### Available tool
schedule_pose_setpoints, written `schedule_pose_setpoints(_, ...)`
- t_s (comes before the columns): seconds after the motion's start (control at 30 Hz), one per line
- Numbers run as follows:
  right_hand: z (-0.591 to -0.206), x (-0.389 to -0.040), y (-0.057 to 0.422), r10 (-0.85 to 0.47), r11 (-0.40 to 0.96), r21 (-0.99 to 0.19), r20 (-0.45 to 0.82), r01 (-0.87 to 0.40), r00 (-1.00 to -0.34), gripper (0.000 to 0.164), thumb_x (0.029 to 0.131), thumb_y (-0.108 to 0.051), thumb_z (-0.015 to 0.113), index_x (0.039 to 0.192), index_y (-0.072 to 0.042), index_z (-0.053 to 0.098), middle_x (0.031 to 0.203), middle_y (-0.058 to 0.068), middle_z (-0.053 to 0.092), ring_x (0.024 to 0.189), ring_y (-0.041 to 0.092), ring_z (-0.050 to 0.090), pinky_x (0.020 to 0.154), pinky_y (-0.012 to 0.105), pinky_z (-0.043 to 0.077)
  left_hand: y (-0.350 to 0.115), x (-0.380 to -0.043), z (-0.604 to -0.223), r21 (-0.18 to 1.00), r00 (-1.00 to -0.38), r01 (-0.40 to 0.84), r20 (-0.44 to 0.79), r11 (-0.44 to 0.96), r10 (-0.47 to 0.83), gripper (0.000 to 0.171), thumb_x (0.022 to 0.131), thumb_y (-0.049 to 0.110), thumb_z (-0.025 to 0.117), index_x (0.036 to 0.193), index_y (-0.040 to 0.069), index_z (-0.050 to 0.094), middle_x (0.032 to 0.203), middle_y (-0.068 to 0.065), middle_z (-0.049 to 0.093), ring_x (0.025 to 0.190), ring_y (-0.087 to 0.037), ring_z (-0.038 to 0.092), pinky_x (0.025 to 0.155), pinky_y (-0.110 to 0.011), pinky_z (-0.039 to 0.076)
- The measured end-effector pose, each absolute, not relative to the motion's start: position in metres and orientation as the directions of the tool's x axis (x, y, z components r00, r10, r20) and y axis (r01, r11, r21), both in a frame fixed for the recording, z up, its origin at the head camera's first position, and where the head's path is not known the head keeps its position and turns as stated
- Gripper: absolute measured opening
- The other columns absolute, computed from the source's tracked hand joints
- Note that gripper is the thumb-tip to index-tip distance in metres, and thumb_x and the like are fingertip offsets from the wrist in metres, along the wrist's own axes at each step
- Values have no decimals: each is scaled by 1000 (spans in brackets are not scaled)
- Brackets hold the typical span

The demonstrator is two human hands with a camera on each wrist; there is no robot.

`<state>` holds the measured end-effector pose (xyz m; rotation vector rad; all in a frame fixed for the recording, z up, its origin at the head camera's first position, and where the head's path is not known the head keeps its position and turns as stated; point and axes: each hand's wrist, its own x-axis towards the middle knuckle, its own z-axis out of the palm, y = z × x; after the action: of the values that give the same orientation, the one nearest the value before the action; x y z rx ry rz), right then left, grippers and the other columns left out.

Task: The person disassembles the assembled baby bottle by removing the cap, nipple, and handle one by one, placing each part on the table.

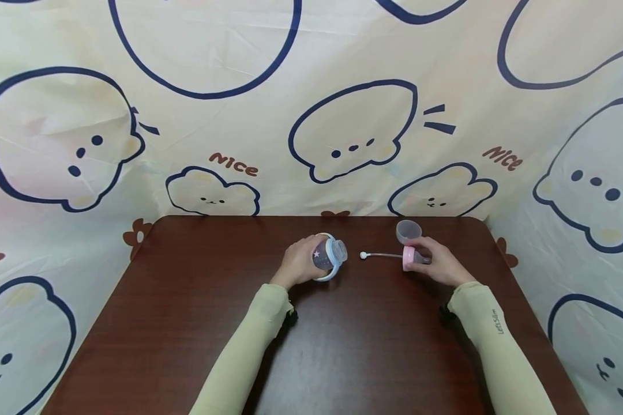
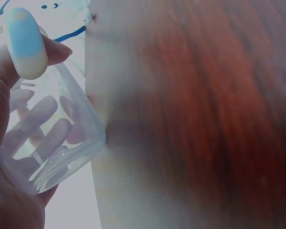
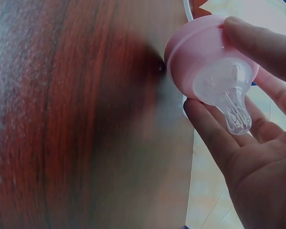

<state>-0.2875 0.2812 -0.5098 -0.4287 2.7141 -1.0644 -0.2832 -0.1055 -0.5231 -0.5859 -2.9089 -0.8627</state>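
My left hand (image 1: 301, 262) grips a clear baby bottle (image 2: 62, 143) with a pale blue collar and two handles (image 1: 333, 272). The bottle is tilted, its uncapped mouth (image 1: 341, 250) facing right. In my right hand (image 1: 438, 262) is a pink nipple ring (image 1: 408, 259), pinched between thumb and fingers. A clear nipple (image 3: 236, 112) points back toward the palm in the right wrist view. From the ring a thin straw with a white weighted end (image 1: 363, 255) reaches left toward the bottle mouth, a short gap apart. Just beyond the right hand stands a translucent cap (image 1: 408, 230).
Both hands are over a dark brown wooden table (image 1: 197, 323). A cream cloth (image 1: 270, 132) printed with cartoon faces hangs behind the table's back edge and along both sides.
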Motion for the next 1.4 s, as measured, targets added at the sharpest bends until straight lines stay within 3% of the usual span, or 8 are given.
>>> schedule_pose_setpoints(0.6,-510,-287,286,-312,704,-690,-87,-168,-946,70,89,-29,83,150,-21,51,154,18,48,135,44,52,110,66,41,-104,-285,-521,514,-930,361,140,778,339,86,66,30,95,143,21,57,132,-3,67,116,-27,63,95,-51,53)
schedule_pose_setpoints(1.0,-510,-288,295,-307,707,-685,-74,-175,-949,70,87,-34,84,148,-19,54,147,19,56,128,43,57,108,67,43,-105,-285,-521,524,-933,352,131,776,335,87,66,30,95,143,21,56,133,-3,67,116,-28,63,95,-52,53)
schedule_pose_setpoints(1.4,-511,-289,296,-309,694,-698,-68,-176,-949,65,88,-22,83,146,-14,54,145,21,55,126,44,59,106,64,46,-105,-285,-522,526,-935,346,127,777,331,87,65,29,96,143,23,57,133,-3,67,117,-27,63,96,-51,53)
